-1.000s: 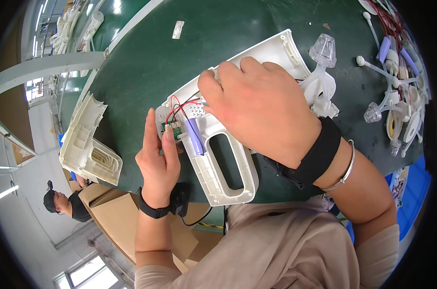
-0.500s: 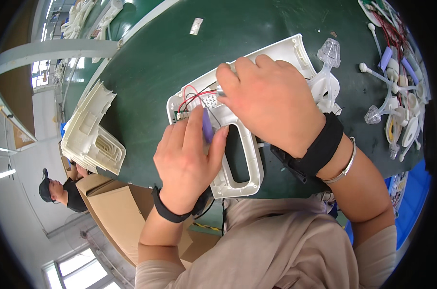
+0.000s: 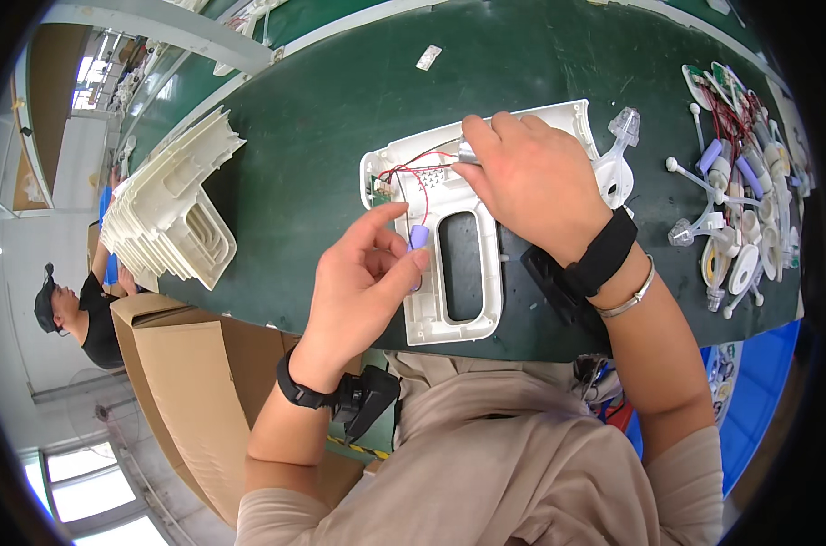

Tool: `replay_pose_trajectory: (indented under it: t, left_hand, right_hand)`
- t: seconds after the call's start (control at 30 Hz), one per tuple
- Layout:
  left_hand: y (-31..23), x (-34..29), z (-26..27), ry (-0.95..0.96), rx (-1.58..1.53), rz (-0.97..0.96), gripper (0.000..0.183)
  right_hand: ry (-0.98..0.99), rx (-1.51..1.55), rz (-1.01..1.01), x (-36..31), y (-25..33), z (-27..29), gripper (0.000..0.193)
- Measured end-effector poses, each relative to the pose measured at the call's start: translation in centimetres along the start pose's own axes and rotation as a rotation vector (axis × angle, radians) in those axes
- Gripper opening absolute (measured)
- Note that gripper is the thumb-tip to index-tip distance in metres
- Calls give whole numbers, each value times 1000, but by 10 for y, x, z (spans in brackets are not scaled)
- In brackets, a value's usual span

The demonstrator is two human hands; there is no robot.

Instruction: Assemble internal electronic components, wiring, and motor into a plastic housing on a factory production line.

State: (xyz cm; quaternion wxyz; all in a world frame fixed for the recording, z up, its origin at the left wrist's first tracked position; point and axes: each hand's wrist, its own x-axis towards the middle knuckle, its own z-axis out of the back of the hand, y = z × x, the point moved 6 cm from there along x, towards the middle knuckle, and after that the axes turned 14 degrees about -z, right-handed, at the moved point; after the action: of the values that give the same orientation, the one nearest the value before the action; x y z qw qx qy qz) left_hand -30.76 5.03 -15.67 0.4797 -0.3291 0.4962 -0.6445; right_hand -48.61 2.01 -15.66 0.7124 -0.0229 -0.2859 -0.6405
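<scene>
A white plastic housing half (image 3: 492, 282) with a looped handle lies open on the green table in front of me. My left hand (image 3: 349, 282) has its thumb and curled fingers around a purple wrapped cylinder (image 3: 419, 237), which looks like a battery, over the handle's left side. Red and black wires (image 3: 422, 187) arch between it and a small green board (image 3: 380, 191) at the housing's left end. A silver cylinder (image 3: 468, 152), perhaps a small motor, is pinched in my right hand (image 3: 540, 177) above the barrel. That hand hides the barrel's middle.
Nested white housing halves (image 3: 172, 209) stand at the left. Wired white, clear and purple parts (image 3: 740, 200) are heaped at the right. A clear-tipped white part (image 3: 615, 182) touches the barrel's right end. A cardboard box (image 3: 186, 391) and another person (image 3: 99, 314) are at lower left.
My left hand has drawn back from the board end toward the handle, with the purple cylinder still in its fingers. The wires show more freely. The head view has shifted.
</scene>
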Motion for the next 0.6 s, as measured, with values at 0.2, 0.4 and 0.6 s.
replay_pose_trajectory:
  t: [0.2, 0.4, 0.6]
  left_hand:
    - [-7, -9, -11, -23, 240, -61, 50]
    - [-8, -15, -4, -64, 483, -231, 45]
    - [-16, -26, 4, -152, 577, -262, 32]
  right_hand:
    - [-126, -126, 45, 0, 9, 11, 21]
    - [22, 60, 270, 0, 44, 27, 18]
    - [221, 44, 424, -9, 60, -1, 27]
